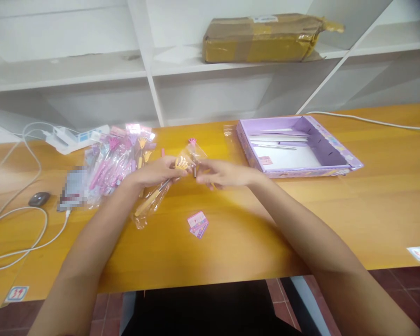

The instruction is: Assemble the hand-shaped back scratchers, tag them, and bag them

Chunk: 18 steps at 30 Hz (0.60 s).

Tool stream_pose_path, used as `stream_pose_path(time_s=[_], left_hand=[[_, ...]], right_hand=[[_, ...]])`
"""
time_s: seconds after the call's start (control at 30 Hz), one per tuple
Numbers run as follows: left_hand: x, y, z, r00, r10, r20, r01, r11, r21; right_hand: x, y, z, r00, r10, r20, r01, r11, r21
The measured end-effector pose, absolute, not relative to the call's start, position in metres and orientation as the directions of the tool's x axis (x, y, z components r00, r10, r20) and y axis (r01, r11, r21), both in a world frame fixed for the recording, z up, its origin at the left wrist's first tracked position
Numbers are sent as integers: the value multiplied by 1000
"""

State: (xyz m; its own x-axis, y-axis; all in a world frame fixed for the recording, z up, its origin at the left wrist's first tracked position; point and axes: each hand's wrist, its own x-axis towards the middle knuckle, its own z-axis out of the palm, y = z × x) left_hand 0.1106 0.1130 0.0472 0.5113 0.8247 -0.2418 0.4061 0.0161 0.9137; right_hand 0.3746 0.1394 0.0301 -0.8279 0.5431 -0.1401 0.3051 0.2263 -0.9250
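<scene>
My left hand [161, 171] is closed around a yellow hand-shaped back scratcher [149, 201] in a clear plastic sleeve. Its yellow head [182, 163] sticks out past my fingertips, and the handle slants down to the left. Beside it, my right hand [224, 173] has its fingers apart, close to the sleeve's end; whether they touch it is blurred. Just beyond both hands is a pink back scratcher [192, 141], its lower part partly hidden. Several small printed cards [198, 224] lie overlapping on the table in front of my hands.
To the left is a pile of bagged back scratchers [115, 163], near a phone [72, 189], a mouse [38, 199], a power strip [77, 140] and loose cables. A purple open box [283, 173] stands at right. Above, a taped carton [262, 39] sits on the shelf.
</scene>
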Motion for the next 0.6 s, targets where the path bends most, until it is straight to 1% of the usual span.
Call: stream_pose_path(time_s=[0.07, 0.13, 0.17, 0.2, 0.27, 0.3, 0.33, 0.4, 0.43, 0.5, 0.53, 0.57, 0.6], left_hand=[[118, 109, 48, 561, 785, -263, 423, 1, 906], [124, 105, 48, 622, 733, -276, 400, 4, 916], [126, 104, 47, 657, 700, -279, 376, 16, 926], [126, 103, 45, 691, 666, -280, 349, 32, 937], [123, 105, 41, 764, 577, -289, 317, 54, 947], [121, 107, 38, 795, 527, -300, 320, 56, 946], [119, 110, 35, 818, 479, -319, 335, 54, 941], [114, 116, 29, 840, 402, -365, 378, 49, 924], [113, 118, 26, 845, 370, -386, 396, 51, 917], [111, 121, 21, 854, 330, -403, 409, 55, 911], [112, 122, 18, 859, 317, -403, 408, 53, 911], [112, 122, 16, 862, 314, -399, 404, 51, 913], [113, 122, 14, 860, 326, -393, 398, 53, 916]], right_hand=[[379, 141, 39, -764, 645, -21, 182, 184, -966], [379, 139, 47, -729, 684, 33, 154, 211, -965], [379, 137, 51, -694, 715, 80, 159, 260, -952], [379, 136, 55, -626, 763, 159, 161, 326, -932], [382, 134, 62, -407, 836, 367, 167, 464, -870], [385, 134, 66, -321, 838, 441, 183, 512, -839], [389, 136, 70, -275, 832, 482, 198, 540, -818], [401, 143, 79, -225, 820, 526, 200, 567, -799], [407, 148, 82, -166, 814, 556, 180, 580, -795], [417, 157, 86, 29, 793, 608, 99, 603, -791], [420, 160, 87, 94, 786, 611, 51, 609, -791], [421, 162, 86, 92, 796, 598, 13, 600, -800], [419, 162, 85, 24, 821, 571, -9, 571, -821]])
